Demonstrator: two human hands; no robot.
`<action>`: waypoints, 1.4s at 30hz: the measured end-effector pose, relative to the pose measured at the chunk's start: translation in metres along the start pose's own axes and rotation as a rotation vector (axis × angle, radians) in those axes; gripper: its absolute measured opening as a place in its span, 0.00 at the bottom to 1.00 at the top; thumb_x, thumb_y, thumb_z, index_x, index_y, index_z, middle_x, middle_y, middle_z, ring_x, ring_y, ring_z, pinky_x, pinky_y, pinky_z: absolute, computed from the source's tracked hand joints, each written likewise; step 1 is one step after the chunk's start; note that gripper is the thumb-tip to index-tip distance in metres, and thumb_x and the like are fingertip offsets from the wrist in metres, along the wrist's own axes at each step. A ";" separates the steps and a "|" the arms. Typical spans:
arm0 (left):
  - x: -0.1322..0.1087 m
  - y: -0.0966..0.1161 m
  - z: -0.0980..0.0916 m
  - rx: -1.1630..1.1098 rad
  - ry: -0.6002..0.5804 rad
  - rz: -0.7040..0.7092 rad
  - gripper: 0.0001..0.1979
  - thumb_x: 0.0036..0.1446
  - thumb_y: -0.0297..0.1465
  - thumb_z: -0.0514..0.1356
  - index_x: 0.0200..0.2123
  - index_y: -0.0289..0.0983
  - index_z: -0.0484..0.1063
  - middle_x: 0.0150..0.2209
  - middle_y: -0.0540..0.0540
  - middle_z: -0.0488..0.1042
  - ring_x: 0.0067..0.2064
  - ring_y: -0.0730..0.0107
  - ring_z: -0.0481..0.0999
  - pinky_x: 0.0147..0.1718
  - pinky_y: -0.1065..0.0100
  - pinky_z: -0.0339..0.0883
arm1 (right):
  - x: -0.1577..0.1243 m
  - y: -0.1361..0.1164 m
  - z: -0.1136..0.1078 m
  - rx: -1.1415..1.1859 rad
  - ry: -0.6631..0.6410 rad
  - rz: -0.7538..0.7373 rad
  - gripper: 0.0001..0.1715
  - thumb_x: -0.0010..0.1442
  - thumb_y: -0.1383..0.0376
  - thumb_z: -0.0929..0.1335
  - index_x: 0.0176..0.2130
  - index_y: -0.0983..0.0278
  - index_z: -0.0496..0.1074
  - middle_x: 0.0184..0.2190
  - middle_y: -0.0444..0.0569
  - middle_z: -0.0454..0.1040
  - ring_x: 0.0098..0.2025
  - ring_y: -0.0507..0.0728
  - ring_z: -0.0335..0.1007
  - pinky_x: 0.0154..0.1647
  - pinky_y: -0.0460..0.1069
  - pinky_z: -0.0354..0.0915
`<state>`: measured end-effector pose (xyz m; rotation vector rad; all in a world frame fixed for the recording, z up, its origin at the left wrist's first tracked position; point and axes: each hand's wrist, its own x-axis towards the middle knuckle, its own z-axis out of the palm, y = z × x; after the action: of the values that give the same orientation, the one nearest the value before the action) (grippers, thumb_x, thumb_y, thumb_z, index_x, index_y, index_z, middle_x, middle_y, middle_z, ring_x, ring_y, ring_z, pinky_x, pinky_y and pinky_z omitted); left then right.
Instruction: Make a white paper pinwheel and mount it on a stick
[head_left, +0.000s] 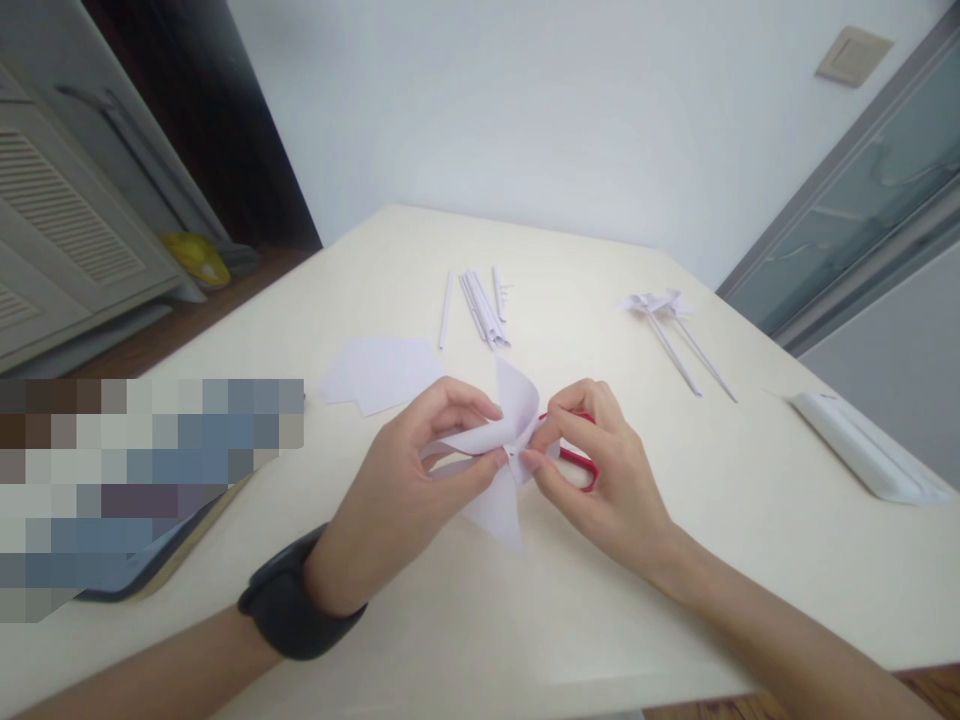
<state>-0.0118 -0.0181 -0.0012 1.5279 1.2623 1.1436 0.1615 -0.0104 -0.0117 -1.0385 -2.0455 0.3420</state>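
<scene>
Between my two hands, above the table, is a white paper pinwheel (516,395) with curved blades. My left hand (431,465), with a black band on its wrist, pinches the pinwheel near its centre from the left. From the right, the thumb and fingers of my right hand (592,450) are closed on the paper by the centre. Red-handled scissors (589,472) lie partly hidden behind my right hand; their blades do not show. Whether a pin or stick is at the pinwheel's centre I cannot tell.
White paper sheets (386,372) lie left of centre. Behind them are a bundle of rolled paper sticks (482,308) and a single paper stick (445,310). Two finished pinwheels (667,335) lie at right, near a white packet (862,448). A blurred-out object covers the left edge.
</scene>
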 end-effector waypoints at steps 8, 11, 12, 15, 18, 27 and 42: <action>-0.002 0.003 0.003 0.028 0.008 0.031 0.08 0.49 0.25 0.62 0.31 0.41 0.66 0.31 0.52 0.73 0.36 0.69 0.73 0.33 0.74 0.67 | -0.001 0.001 0.001 0.014 0.003 0.004 0.05 0.55 0.68 0.68 0.28 0.64 0.68 0.32 0.46 0.63 0.36 0.54 0.60 0.38 0.53 0.59; -0.002 0.004 0.004 0.036 0.018 0.026 0.08 0.48 0.25 0.62 0.31 0.41 0.66 0.31 0.52 0.73 0.36 0.69 0.74 0.33 0.73 0.67 | -0.001 0.001 0.001 0.017 0.008 0.004 0.05 0.56 0.69 0.67 0.28 0.64 0.68 0.32 0.47 0.63 0.36 0.55 0.60 0.38 0.53 0.59; -0.002 0.004 0.004 0.037 0.017 0.024 0.08 0.48 0.25 0.62 0.31 0.41 0.66 0.31 0.52 0.73 0.37 0.68 0.74 0.34 0.73 0.67 | -0.001 0.001 0.001 0.016 0.008 0.005 0.05 0.56 0.69 0.67 0.28 0.63 0.68 0.32 0.47 0.63 0.36 0.55 0.60 0.37 0.53 0.59; -0.002 0.005 0.004 0.035 0.015 0.014 0.08 0.48 0.26 0.62 0.31 0.41 0.67 0.31 0.51 0.74 0.37 0.67 0.74 0.34 0.72 0.67 | -0.001 0.001 0.002 0.010 0.008 0.005 0.04 0.55 0.69 0.67 0.28 0.63 0.68 0.32 0.47 0.64 0.36 0.55 0.60 0.36 0.53 0.59; -0.002 0.004 0.005 0.015 0.025 0.004 0.08 0.47 0.26 0.63 0.30 0.41 0.67 0.31 0.50 0.74 0.37 0.65 0.74 0.34 0.71 0.67 | -0.002 0.002 0.003 0.011 0.008 0.007 0.04 0.56 0.70 0.66 0.29 0.64 0.68 0.32 0.47 0.64 0.36 0.55 0.60 0.36 0.52 0.59; -0.001 0.001 0.005 0.040 0.004 0.028 0.07 0.48 0.28 0.63 0.31 0.42 0.67 0.33 0.51 0.74 0.39 0.65 0.74 0.36 0.70 0.68 | -0.002 0.001 0.003 0.004 0.002 0.013 0.04 0.56 0.70 0.66 0.29 0.64 0.67 0.32 0.47 0.64 0.35 0.54 0.60 0.34 0.52 0.59; -0.002 0.002 0.005 0.009 -0.005 -0.016 0.10 0.47 0.29 0.64 0.33 0.42 0.67 0.34 0.50 0.73 0.42 0.64 0.73 0.32 0.72 0.67 | -0.003 -0.001 0.003 -0.023 0.011 -0.027 0.05 0.56 0.70 0.65 0.28 0.63 0.66 0.32 0.46 0.64 0.35 0.54 0.60 0.33 0.52 0.59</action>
<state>-0.0069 -0.0209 -0.0010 1.5239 1.2754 1.1248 0.1600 -0.0127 -0.0143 -1.0232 -2.0560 0.2991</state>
